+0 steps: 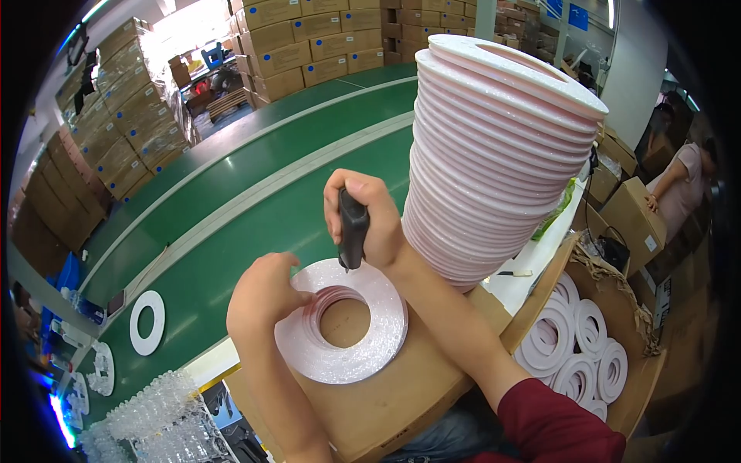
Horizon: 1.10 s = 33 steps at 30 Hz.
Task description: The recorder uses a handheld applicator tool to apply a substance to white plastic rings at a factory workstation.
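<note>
A short stack of glittery white rings (367,351) lies flat on a cardboard box in front of me, its pinkish inner edges showing around the hole. My left hand (266,289) grips the stack's left side, thumb at the hole's edge and the other fingers mostly hidden behind. In my right hand (374,212) is a black-handled tool (353,228), held upright with its small metal tip pointing down at the far part of the top ring. Whether the tip touches the ring I cannot tell.
A tall stack of white rings (494,162) rises just right of my right forearm. An open carton (532,328) of loose rings stands at right. One ring (147,322) lies on the green conveyor (208,270), near clear plastic parts (154,405). Another person (679,174) is at far right.
</note>
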Each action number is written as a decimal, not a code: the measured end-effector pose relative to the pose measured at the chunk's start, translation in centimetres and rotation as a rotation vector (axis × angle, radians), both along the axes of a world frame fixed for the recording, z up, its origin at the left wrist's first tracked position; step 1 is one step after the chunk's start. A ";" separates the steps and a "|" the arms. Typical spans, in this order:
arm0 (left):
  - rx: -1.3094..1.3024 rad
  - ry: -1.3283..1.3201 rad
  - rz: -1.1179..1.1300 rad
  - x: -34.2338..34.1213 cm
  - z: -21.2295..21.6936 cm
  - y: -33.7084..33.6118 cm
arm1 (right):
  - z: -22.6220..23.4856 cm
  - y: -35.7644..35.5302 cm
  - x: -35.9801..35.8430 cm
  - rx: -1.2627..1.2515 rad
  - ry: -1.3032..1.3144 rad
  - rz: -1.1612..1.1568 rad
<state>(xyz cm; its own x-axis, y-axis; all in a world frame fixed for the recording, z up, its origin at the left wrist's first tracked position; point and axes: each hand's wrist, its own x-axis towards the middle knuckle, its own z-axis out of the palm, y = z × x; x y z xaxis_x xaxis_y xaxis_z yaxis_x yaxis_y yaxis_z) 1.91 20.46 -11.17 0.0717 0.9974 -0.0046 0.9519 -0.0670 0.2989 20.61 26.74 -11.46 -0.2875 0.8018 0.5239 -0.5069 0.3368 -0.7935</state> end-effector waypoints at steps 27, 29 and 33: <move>-0.118 0.100 0.122 0.7 0.5 0.2 | 2.6 -2.6 1.5 -0.015 0.301 0.228; -0.079 0.106 0.122 0.6 -0.3 0.6 | 2.7 -2.9 1.7 -0.011 0.332 0.266; 0.029 0.104 0.112 0.6 -0.9 0.8 | 3.2 -3.2 2.2 -0.016 0.357 0.275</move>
